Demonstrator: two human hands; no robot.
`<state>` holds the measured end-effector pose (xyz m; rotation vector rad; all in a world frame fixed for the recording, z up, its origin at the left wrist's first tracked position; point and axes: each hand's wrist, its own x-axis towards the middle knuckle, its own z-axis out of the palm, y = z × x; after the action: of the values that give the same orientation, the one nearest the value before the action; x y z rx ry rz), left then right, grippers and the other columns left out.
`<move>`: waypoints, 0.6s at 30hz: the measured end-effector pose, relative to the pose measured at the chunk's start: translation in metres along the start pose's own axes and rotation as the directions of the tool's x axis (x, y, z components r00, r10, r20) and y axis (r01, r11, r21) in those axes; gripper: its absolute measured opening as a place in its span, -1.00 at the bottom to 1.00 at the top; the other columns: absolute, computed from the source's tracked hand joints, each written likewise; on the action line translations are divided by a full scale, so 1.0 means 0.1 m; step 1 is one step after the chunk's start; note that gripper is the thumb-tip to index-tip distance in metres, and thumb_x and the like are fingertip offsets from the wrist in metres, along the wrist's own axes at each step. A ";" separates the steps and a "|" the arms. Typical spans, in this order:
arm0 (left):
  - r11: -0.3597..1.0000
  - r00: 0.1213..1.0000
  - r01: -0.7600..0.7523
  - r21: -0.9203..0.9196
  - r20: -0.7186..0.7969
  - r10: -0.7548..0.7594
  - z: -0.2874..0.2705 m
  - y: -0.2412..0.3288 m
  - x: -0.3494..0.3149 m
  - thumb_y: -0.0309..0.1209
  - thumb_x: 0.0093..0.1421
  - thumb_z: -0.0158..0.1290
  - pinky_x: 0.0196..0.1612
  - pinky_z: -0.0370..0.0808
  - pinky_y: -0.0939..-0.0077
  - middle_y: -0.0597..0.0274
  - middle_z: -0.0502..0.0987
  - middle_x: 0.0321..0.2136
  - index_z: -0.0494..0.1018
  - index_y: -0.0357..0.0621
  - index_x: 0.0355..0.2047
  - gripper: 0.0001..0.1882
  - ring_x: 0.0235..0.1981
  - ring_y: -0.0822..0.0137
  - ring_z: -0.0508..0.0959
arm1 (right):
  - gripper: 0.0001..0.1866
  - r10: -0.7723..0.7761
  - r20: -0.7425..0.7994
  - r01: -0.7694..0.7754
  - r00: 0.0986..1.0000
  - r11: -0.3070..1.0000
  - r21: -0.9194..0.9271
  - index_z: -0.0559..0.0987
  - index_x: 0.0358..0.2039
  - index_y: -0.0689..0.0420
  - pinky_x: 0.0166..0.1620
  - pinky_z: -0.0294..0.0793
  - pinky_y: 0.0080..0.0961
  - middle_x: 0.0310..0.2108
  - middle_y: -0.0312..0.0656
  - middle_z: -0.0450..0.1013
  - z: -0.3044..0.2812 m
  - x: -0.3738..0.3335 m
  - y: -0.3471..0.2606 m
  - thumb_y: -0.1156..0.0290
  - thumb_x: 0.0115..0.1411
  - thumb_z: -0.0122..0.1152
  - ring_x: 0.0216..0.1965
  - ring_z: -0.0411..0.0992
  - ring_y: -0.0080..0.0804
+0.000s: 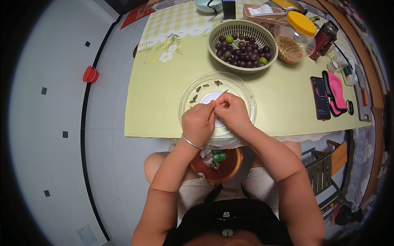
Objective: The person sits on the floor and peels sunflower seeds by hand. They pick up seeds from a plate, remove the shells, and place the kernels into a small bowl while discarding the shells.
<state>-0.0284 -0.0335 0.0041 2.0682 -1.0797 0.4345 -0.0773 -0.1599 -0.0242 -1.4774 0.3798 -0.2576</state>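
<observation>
Both my hands meet over a clear round plastic dish [185, 88] by the table's near edge. My left hand [198, 121] is closed, its fingertips pinched against those of the other hand. My right hand [234, 111] is closed too, its thumb and forefinger pressed together. A thin dark tip [225, 91] pokes out above the right fingers. What the fingers grip is mostly hidden. Along the dish's far left inner side lie several small brown oval pieces, seed-like in shape [206, 85]. A white round patch [209, 97] shows in the dish's middle.
Beyond the dish stands a grey colander [213, 51] of dark grapes [242, 53]. A yellow-lidded jar [301, 24] and red thermos [324, 39] are far right. A phone [320, 98] lies by a pink-black cloth item [336, 92]. Below the edge sits a reddish bin [230, 172].
</observation>
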 end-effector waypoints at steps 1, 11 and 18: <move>1.000 1.000 0.004 0.014 0.006 -0.004 0.00 0.01 0.00 -0.61 -0.05 0.21 -0.52 0.46 0.37 0.05 0.52 -0.59 0.58 -0.24 -0.38 -0.83 -0.59 0.13 0.53 | -0.88 -0.017 0.003 0.017 1.000 0.999 -0.028 0.50 -0.55 0.22 -0.48 0.32 -0.67 -0.60 -0.36 0.43 0.00 0.00 -0.04 0.49 0.06 0.24 -0.55 0.32 -0.70; 0.999 0.999 0.042 0.025 0.009 -0.042 0.02 0.06 0.00 -0.61 -0.04 0.18 -0.50 0.48 0.37 0.04 0.53 -0.58 0.58 -0.26 -0.35 -0.81 -0.57 0.14 0.55 | -0.88 -0.066 0.007 0.066 0.998 0.996 -0.052 0.46 -0.58 0.19 -0.52 0.26 -0.70 -0.64 -0.40 0.37 -0.03 0.02 -0.04 0.53 0.05 0.20 -0.59 0.26 -0.71; 0.472 0.787 0.601 -0.645 0.372 -0.493 -0.11 -0.01 0.02 -0.70 0.07 0.10 -0.40 0.58 0.62 0.09 0.59 -0.49 0.55 -0.39 -0.29 -0.83 -0.50 0.37 0.62 | -0.95 0.194 0.239 -0.257 0.951 0.927 0.273 0.49 -0.51 0.20 -0.55 0.20 -0.77 -0.58 -0.34 0.44 -0.19 0.06 -0.16 0.57 0.03 0.20 -0.60 0.29 -0.74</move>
<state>-0.0257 -0.0262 0.0121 1.5460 -0.4413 -0.4473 -0.0789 -0.1812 -0.0096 -1.1334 0.3221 0.0272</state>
